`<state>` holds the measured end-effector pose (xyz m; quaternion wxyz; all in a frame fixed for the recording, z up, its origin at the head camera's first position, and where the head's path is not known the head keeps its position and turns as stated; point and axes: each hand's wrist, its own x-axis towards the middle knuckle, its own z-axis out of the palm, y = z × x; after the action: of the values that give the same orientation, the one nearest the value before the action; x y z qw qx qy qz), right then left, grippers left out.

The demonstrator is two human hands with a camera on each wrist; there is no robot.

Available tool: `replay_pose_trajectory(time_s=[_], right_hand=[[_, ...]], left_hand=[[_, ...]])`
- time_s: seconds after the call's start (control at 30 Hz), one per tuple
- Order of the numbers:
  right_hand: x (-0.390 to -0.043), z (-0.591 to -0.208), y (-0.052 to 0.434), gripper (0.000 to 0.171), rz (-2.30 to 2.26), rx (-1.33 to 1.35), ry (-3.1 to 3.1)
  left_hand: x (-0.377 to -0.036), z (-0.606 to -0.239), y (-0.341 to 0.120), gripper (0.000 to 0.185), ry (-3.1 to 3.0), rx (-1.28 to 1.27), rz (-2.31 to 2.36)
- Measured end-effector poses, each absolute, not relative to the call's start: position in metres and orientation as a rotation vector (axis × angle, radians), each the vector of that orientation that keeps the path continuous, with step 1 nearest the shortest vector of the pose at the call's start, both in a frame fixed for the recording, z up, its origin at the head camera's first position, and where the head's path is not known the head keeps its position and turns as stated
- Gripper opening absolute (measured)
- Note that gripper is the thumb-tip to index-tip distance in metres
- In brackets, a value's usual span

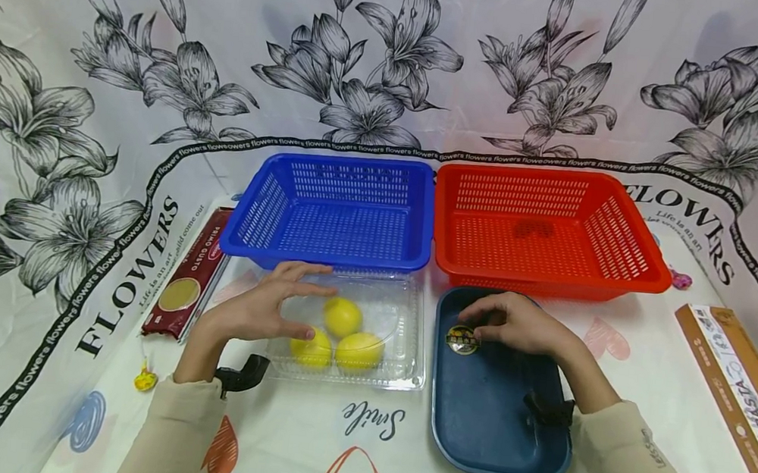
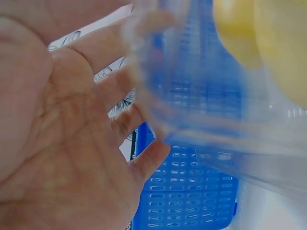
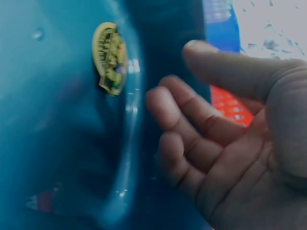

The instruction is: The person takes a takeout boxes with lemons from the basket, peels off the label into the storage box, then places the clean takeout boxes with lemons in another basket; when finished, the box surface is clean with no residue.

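Where the left hand [image 1: 269, 310] hovers — lemons [image 1: 342, 317] just right.

The far side is walled off by the blue basket [image 1: 336, 213] and red basket [image 1: 544, 233], set edge to edge with no gap between. Just near them, the clear lemon box [image 1: 403, 345] and the dark blue tray [image 1: 491, 422] leave only a narrow strip of cloth between. The pasta packet [image 1: 189, 271] crowds the left edge, the long carton [image 1: 740, 401] the right. Open tablecloth [image 1: 360, 433] lies along the near edge. The small trinket [image 1: 146, 379] at near left looks low, though it is too small to tell.
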<state>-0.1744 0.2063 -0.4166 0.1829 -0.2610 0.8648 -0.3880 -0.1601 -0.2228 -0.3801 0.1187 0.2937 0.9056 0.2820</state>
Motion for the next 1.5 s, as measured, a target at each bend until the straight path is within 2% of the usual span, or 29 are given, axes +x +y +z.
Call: replay_pose_trajectory(time_s=[0.57,0.83,1.07,1.27,1.5], right_hand=[[-0.162,-0.385,0.233,0.028,-1.476,-0.564,2.424],[-0.155,-0.382,0.263,0.032,-1.497,-0.464,2.715],[-0.158,-0.385,0.289,0.033,-1.714,-0.247,2.988],[-0.165,-0.390,0.310,0.041,-1.555,0.048,3.280],[-0.174,-0.405,0.338,0.054,-1.337,0.172,3.355]], left_hand=[[-0.153,-0.377,-0.228,0.061,2.606,0.851,0.966],[-0.147,-0.378,-0.241,0.059,2.657,0.824,1.028],[-0.137,-0.379,-0.251,0.053,2.656,0.688,1.107],[-0.132,-0.384,-0.258,0.055,2.660,0.567,1.128],[-0.137,-0.398,-0.259,0.060,2.620,0.502,1.148]])
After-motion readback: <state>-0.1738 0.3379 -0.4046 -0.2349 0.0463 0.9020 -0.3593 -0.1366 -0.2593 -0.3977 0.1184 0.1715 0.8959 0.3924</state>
